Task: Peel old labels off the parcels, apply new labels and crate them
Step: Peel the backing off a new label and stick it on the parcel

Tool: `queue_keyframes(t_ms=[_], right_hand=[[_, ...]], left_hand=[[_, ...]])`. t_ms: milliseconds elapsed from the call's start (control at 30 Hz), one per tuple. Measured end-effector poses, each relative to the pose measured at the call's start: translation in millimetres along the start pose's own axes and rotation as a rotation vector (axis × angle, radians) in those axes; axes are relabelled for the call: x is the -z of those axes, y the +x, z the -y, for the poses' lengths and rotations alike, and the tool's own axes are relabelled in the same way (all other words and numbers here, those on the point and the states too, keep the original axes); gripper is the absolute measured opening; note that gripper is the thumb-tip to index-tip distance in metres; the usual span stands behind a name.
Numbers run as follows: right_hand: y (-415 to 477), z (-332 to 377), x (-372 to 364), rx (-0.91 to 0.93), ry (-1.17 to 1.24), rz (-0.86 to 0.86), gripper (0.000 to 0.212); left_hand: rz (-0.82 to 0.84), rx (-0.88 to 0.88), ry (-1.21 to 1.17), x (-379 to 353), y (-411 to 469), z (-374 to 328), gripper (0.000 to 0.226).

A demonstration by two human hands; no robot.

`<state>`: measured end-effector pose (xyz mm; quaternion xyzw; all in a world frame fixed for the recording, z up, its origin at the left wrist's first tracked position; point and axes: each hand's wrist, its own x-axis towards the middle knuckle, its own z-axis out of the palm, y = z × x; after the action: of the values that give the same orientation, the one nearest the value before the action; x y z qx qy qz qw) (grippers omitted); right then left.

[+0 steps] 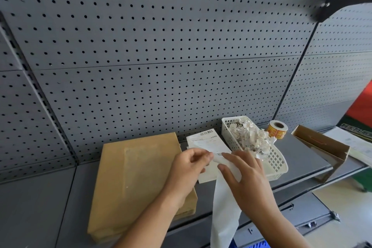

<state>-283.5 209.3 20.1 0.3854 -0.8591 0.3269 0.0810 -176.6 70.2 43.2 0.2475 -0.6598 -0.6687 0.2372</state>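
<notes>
A flat brown parcel (138, 179) lies on the grey shelf, with a pale rectangle on its top where a label was. To its right lies a stack of white barcode labels (205, 141). My left hand (187, 169) pinches the top edge of one white label just above that stack. My right hand (243, 179) grips the long white backing strip (223, 211), which hangs down past the shelf's front edge.
A white plastic basket (277, 164) full of torn label scraps stands to the right of the labels. Behind it sits a yellow tape roll (277, 128). An open cardboard box (322, 147) rests at the shelf's right end. Grey pegboard (161, 46) backs the shelf.
</notes>
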Motion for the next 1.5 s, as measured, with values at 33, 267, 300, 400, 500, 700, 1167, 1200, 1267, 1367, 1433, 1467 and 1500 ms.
queue_keyframes(t_ms=[33,267,300,400,500,700,1167,1200,1267,1367,1433,1467,1500], right_hand=[[-1.2,-0.5,0.3,0.000,-0.010,0.011,0.045],[-5.6,2.8,14.2,-0.005,-0.120,0.103,0.054],[-4.0,4.2,16.6,0.007,-0.135,0.099,0.052],[3.0,5.9,21.5,0.079,-0.156,0.071,0.044],[11.7,8.7,24.6,0.149,-0.110,0.111,0.036],[26.2,15.7,24.2,0.124,0.073,0.183,0.028],[51.7,19.8,36.9,-0.173,0.340,-0.023,0.016],[53.6,19.0,38.4,-0.177,0.364,-0.032,0.016],[54.3,18.3,40.5,-0.147,0.389,-0.023,0.017],[49.4,20.5,42.1,-0.048,0.368,0.032,0.016],[47.1,21.2,42.5,-0.008,0.360,0.051,0.014],[46.6,21.4,42.4,0.000,0.365,0.057,0.013],[46.0,21.3,42.5,0.004,0.369,0.065,0.012]], left_hand=[[0.002,0.006,-0.011,-1.5,-0.3,1.0,0.013],[-0.021,-0.031,0.024,-7.5,0.2,10.3,0.008],[-0.018,-0.039,0.023,-8.2,-0.3,10.7,0.008],[-0.016,-0.044,0.018,-10.2,-1.2,11.5,0.008],[0.018,-0.064,0.030,-11.0,-3.6,10.0,0.010],[0.063,-0.120,0.091,-5.6,-4.0,9.3,0.015],[0.043,0.031,0.170,3.5,-1.7,21.9,0.010],[0.054,0.057,0.168,3.8,-2.4,20.9,0.010],[0.076,0.087,0.109,3.1,-2.3,17.9,0.011],[0.128,0.130,-0.031,-0.3,1.4,7.8,0.036],[0.137,0.148,-0.024,-2.0,9.4,2.3,0.049],[0.135,0.141,-0.011,-3.1,13.5,0.6,0.050],[0.131,0.135,-0.007,-4.3,16.9,0.2,0.048]])
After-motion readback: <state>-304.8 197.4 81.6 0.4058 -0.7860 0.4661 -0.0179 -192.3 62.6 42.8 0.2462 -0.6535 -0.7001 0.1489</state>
